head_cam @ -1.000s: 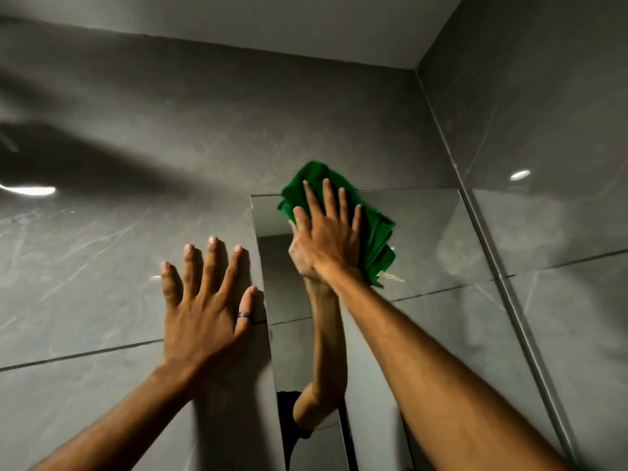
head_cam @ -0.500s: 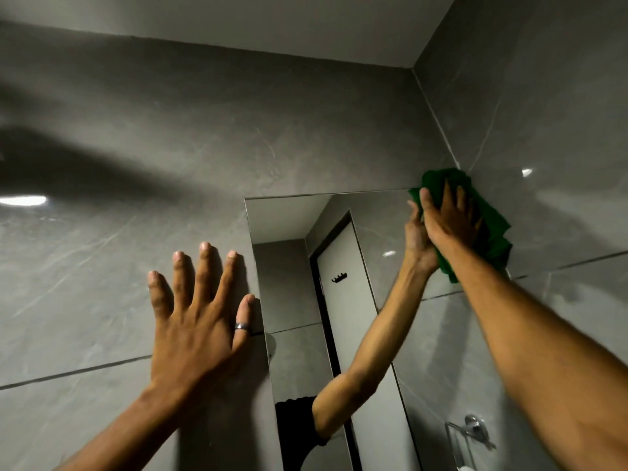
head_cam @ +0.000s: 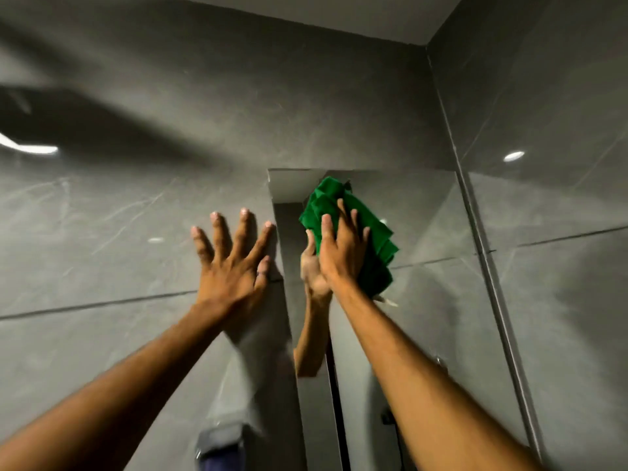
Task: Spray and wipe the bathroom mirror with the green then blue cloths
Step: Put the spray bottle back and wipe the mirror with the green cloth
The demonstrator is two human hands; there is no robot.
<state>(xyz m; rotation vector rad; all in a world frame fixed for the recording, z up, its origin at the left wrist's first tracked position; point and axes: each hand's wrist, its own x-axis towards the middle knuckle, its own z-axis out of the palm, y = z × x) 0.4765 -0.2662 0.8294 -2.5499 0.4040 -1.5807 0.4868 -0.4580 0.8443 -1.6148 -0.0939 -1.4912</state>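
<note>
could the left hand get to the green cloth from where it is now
Probably yes. The left hand is spread flat on the wall tile just beside the mirror edge, empty, and nothing lies between it and the green cloth under the right hand.

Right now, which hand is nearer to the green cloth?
The right hand: it presses flat on the green cloth against the mirror. The left hand is spread on the grey wall tile, beside the mirror's left edge, not touching the cloth.

A deep green cloth is seen at centre frame. Grey wall tiles are veined with faint pale streaks and crossed by dark grout lines. A white ceiling is shown at the top.
</note>
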